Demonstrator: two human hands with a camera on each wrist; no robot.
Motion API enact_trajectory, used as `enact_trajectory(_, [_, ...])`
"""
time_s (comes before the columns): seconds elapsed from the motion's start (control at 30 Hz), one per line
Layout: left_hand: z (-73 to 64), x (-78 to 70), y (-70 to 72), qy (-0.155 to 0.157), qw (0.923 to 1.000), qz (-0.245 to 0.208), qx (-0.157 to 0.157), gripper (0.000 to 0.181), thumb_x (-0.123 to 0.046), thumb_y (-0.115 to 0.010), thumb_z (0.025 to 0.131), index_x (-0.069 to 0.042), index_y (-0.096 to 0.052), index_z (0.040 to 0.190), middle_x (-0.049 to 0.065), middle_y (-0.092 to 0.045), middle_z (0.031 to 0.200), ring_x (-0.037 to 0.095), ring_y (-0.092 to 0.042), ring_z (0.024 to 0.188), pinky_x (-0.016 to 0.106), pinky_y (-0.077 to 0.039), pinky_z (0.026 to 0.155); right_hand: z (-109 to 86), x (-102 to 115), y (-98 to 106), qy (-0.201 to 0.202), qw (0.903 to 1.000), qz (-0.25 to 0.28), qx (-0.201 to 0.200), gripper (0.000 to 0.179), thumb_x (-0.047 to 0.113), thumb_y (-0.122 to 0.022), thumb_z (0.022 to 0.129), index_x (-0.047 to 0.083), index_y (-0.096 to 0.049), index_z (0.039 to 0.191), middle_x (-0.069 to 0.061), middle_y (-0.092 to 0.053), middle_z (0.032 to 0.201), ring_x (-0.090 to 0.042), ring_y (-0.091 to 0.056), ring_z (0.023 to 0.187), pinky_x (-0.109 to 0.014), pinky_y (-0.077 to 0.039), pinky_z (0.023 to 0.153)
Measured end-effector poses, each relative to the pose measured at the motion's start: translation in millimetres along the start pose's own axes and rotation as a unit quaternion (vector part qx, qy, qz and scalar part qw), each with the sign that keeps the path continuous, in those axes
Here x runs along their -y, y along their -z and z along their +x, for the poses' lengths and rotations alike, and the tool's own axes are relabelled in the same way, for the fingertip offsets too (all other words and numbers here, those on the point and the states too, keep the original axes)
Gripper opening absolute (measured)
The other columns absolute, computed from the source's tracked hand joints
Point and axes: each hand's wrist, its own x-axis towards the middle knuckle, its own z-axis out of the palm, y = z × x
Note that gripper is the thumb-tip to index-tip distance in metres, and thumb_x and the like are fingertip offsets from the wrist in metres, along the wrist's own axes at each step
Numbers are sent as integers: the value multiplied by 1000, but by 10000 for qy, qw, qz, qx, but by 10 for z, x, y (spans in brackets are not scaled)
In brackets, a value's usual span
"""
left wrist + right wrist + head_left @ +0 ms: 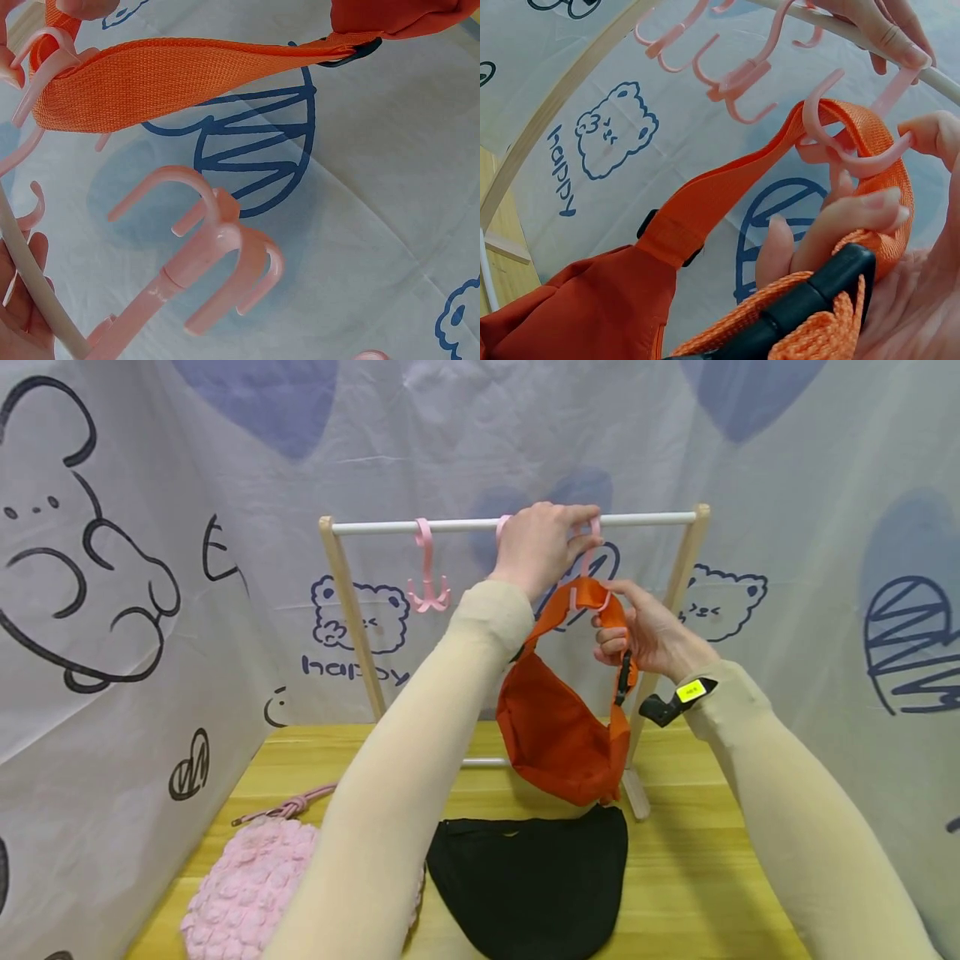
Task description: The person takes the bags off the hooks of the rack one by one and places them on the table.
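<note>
An orange waist bag [551, 722] hangs by its strap [739, 169] from the right-hand pink hook [588, 558] on the white rail [637, 518]. My left hand [538, 545] is at the top of that hook, pinching its stem against the rail between thumb and fingers. Lower down, my right hand [660, 631] grips the strap beside the prongs, its thumb touching a prong tip. A black buckle [810, 300] lies across the right palm in the right wrist view. In the left wrist view the strap loops through the prongs.
Another pink hook [427, 568] hangs at the rail's left; a middle one [225, 240] is mostly behind my left hand in the head view. A black bag [532, 885] and a pink puffy bag [247, 885] lie on the wooden table [697, 860]. Printed cloth surrounds the rack.
</note>
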Motion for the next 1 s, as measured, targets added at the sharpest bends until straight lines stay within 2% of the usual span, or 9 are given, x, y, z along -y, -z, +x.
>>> enact_trajectory(0.3, [-3,10,-6,26,10000,35,39,35,-50,-58,97,-44,-62,131,-15,-74,105,14,-65,86,40,-51,87,-21,21,-39,-68,9966,816,-71,37,45,-62,98,13,-49,85,4,-40,56,-10,-39,45,-27,-52,69])
enact_trajectory(0.4, [0,10,-8,43,10000,51,19,39,-50,-58,97,-44,-61,135,-15,-75,107,14,-66,87,41,-52,87,-8,37,-49,45,9959,893,-96,30,40,-61,99,13,-49,92,4,-39,57,-9,-38,45,-25,-50,66])
enact_trajectory(0.6, [-18,8,-43,81,9999,44,70,42,-51,-59,96,-44,-59,138,-15,-74,109,16,-66,85,43,-51,89,1,69,-67,433,9977,497,-166,20,28,-56,103,17,-40,107,4,-35,58,-10,-35,44,-23,-48,64])
enact_trajectory(0.77, [-12,1,-39,37,10000,-13,19,42,-51,-60,96,-44,-60,137,-16,-74,110,15,-67,86,44,-51,91,-23,116,-93,728,9966,219,-303,16,20,-53,103,16,-42,114,3,-37,58,-9,-36,43,-23,-50,65])
enact_trajectory(1.0, [4,-13,-26,43,10000,-6,42,43,-51,-60,95,-44,-59,137,-17,-73,111,14,-65,83,40,-52,87,-69,162,-141,878,9950,-28,-472,15,15,-52,103,15,-37,101,3,-36,57,-8,-37,41,-22,-49,66])
